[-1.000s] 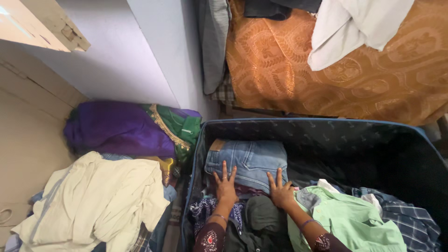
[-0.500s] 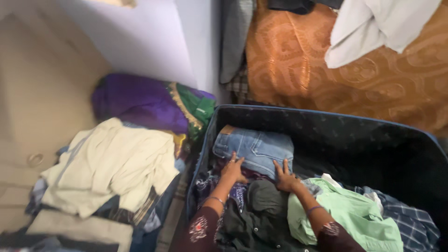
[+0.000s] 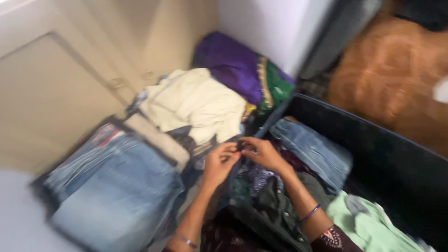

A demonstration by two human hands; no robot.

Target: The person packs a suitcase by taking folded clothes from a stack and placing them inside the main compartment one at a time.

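Your left hand [image 3: 218,161] and right hand [image 3: 261,153] meet fingertip to fingertip over the near-left edge of the open dark suitcase [image 3: 387,149], fingers curled, though the blur hides whether they pinch anything. Folded blue jeans [image 3: 315,151] lie in the suitcase just right of your hands, with a green shirt [image 3: 368,226] nearer you. A cream garment [image 3: 198,102], purple fabric [image 3: 228,65] and a denim stack [image 3: 112,186] crowd the floor to the left.

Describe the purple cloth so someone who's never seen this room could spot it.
Start at the dark open suitcase and look past its far left corner, against the white wall. The purple cloth lies there behind a cream garment, the only one with a gold-trimmed green border.
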